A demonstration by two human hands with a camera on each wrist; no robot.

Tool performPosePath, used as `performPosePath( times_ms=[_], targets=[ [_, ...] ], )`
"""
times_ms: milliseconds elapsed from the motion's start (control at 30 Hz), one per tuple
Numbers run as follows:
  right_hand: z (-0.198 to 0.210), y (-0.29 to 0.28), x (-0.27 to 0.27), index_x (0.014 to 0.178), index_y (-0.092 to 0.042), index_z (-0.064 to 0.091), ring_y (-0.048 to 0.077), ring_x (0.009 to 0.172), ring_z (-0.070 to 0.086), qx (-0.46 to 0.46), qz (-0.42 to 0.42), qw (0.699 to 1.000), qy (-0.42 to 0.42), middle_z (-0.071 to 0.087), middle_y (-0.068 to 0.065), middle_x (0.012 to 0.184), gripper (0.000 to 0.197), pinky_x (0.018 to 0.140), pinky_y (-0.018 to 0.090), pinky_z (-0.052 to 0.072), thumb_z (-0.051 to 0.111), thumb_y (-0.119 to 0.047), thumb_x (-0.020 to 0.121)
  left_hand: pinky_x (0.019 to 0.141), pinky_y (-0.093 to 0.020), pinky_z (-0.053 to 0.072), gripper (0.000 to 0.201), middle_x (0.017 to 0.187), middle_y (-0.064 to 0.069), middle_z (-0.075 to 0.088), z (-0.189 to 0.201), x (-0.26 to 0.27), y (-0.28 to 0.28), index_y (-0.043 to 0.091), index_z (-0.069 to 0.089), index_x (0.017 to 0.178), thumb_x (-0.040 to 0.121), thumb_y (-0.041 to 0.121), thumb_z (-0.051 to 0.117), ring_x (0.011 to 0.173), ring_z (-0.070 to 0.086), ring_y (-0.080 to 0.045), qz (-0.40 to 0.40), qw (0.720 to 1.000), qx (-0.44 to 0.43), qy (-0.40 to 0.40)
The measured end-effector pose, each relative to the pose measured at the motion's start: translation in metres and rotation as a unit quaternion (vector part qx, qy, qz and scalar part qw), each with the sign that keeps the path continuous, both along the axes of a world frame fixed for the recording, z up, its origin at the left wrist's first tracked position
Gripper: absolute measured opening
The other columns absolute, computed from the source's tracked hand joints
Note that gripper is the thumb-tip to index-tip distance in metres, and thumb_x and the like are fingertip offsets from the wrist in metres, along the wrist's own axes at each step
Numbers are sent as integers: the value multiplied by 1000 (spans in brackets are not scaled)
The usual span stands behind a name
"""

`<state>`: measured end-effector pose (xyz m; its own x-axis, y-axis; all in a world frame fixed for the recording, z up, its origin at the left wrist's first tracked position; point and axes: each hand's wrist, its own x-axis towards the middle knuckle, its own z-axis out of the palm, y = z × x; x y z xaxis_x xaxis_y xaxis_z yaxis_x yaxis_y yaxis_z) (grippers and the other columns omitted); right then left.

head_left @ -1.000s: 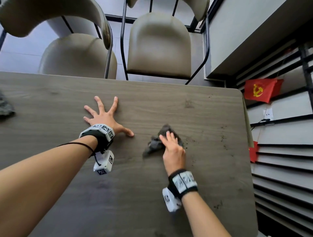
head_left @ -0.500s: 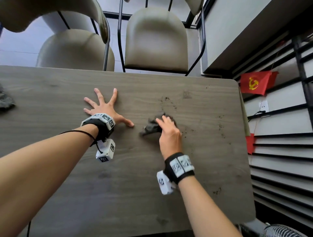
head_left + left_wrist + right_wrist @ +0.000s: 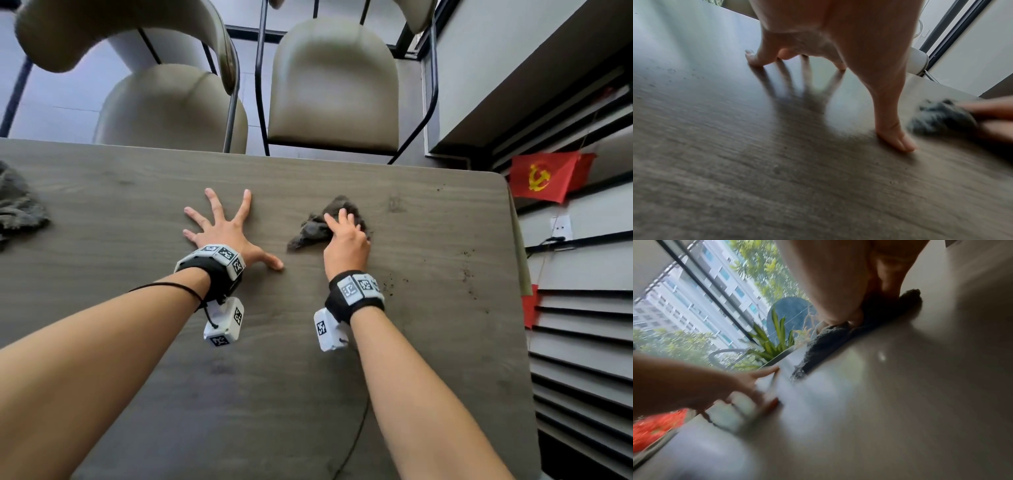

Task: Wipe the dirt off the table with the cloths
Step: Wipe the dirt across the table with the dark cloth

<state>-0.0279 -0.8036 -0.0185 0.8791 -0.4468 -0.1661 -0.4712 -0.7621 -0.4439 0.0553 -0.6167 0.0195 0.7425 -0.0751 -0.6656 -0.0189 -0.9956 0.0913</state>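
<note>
A crumpled dark grey cloth lies on the grey wood-grain table, right of centre. My right hand lies on top of it, fingers over the cloth and thumb against its edge, gripping it as it presses down. In the right wrist view the cloth trails out from under the thumb. My left hand is spread flat on the table to the left, holding nothing; the left wrist view shows its fingertips on the surface. Dirt specks are scattered near the table's right edge.
A second grey cloth lies at the table's far left edge. Two beige chairs stand beyond the far edge. A slatted wall with a red flag runs along the right side.
My right hand has pushed the cloth away from me toward the far edge, over a dirt streak seen half a second ago. The left hand has stayed planted.
</note>
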Motion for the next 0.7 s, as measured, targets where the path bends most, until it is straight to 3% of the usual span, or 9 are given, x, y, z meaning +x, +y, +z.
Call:
performPosePath(
  times_ms=[100, 233, 333, 400, 533, 600, 700],
  targets=[
    [1, -26, 63, 133, -26, 58, 31, 116, 53, -39, 12, 999, 20, 51, 8, 137, 51, 93, 37, 43, 43, -1, 91, 113, -75, 15, 162, 156, -9, -43, 1, 1, 0, 62, -27, 143, 23, 87, 79, 144, -18, -59, 1, 1000, 0, 5],
    [6, -48, 89, 120, -27, 68, 31, 107, 61, 1, 26, 999, -46, 67, 6, 118, 50, 92, 36, 49, 45, 3, 87, 112, -75, 15, 162, 155, -9, -44, -1, 1, 1, 62, -27, 142, 23, 87, 80, 144, -19, -59, 4, 1000, -3, 2],
    [16, -44, 58, 119, -22, 70, 28, 110, 61, -15, 51, 991, -122, 66, 4, 123, 53, 92, 34, 49, 46, 9, 83, 112, -75, 15, 162, 155, -9, -44, -1, 1, 1, 62, -27, 142, 23, 87, 80, 143, -20, -59, 6, 1000, -5, 0],
    [17, -28, 21, 120, -20, 69, 26, 118, 58, -16, 61, 990, -130, 63, 7, 128, 54, 96, 35, 47, 47, 12, 82, 112, -76, 15, 163, 155, -9, -44, -1, 0, 1, 62, -27, 142, 23, 86, 80, 143, -20, -59, 6, 1000, -10, 0],
    [1, -10, -63, 124, -21, 66, 26, 132, 48, 23, 60, 997, -50, 54, 7, 140, 59, 111, 35, 35, 48, 15, 81, 112, -76, 16, 162, 155, -10, -44, 1, 0, 1, 61, -28, 143, 24, 88, 79, 143, -19, -60, 4, 1000, -9, 0],
    [-6, -17, -86, 129, -24, 62, 21, 138, 41, 26, 69, 997, -15, 47, 4, 147, 60, 113, 32, 30, 48, 12, 84, 112, -76, 16, 163, 155, -10, -43, 2, 1, 1, 61, -29, 143, 23, 88, 78, 143, -19, -60, 3, 1000, -9, 3],
    [-4, -33, -77, 126, -28, 64, 20, 135, 45, 27, 72, 997, -3, 49, 1, 145, 56, 104, 36, 44, 51, 7, 85, 112, -75, 17, 163, 155, -10, -44, 3, 2, -1, 60, -29, 142, 22, 89, 77, 143, -19, -59, 5, 1000, -7, 2]
  ],
)
